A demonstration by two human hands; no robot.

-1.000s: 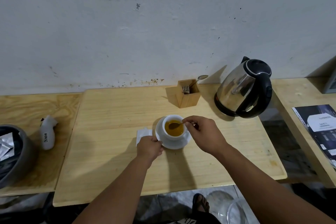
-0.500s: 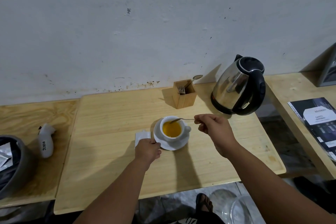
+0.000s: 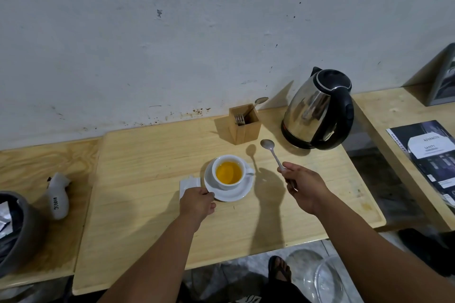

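Observation:
A white cup (image 3: 242, 164) full of orange-yellow liquid stands on a white saucer (image 3: 240, 193) in the middle of the wooden table (image 3: 152, 179). My left hand (image 3: 197, 205) grips the saucer's near-left rim. My right hand (image 3: 304, 186) pinches the handle of a metal teaspoon (image 3: 270, 150), held in the air to the right of the cup with its bowl pointing towards the wall. A small white sachet (image 3: 188, 183) lies just left of the saucer, partly under my left hand.
A wooden cutlery holder (image 3: 245, 128) with forks and a spoon stands behind the cup. A steel kettle (image 3: 317, 112) sits at the back right. On the left lie a white bottle (image 3: 57, 198) and a dark bowl (image 3: 17, 233); a dark booklet (image 3: 428, 157) lies on the right bench.
My right hand lifted the teaspoon out of the cup and carried it to the right and back, away from the cup. My left hand stayed on the saucer.

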